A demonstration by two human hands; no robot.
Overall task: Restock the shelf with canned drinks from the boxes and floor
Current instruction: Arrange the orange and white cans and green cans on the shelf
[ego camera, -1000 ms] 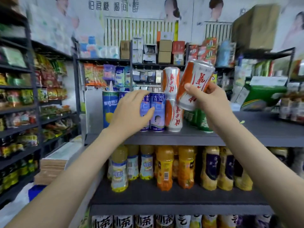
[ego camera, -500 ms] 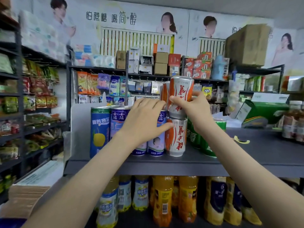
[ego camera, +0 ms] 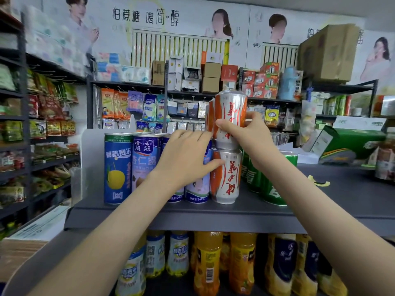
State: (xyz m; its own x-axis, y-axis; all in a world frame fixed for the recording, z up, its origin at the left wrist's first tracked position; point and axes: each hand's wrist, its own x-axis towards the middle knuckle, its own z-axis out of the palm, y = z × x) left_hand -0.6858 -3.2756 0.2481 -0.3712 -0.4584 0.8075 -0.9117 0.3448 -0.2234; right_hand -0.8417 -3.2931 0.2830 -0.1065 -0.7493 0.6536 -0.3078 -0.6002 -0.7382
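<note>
Rear wall: printed posters (ego camera: 149,18) with Chinese lettering. To my left, a dark rack of snack packets (ego camera: 51,107). Straight ahead, a back rack carries small cartons (ego camera: 211,77) above hanging sachets (ego camera: 149,107). Upper right, a large brown carton (ego camera: 329,52) sits on the top tier. Lower right, a curled yellow scrap (ego camera: 318,183), possibly tape. Below me, orange juice bottles (ego camera: 208,263) stand upright in a row.

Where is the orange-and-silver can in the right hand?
Head view, centre: gripped by the right hand, the held can stands atop a matching can on the shelf, blue cans to its left, green cans to its right.
</note>
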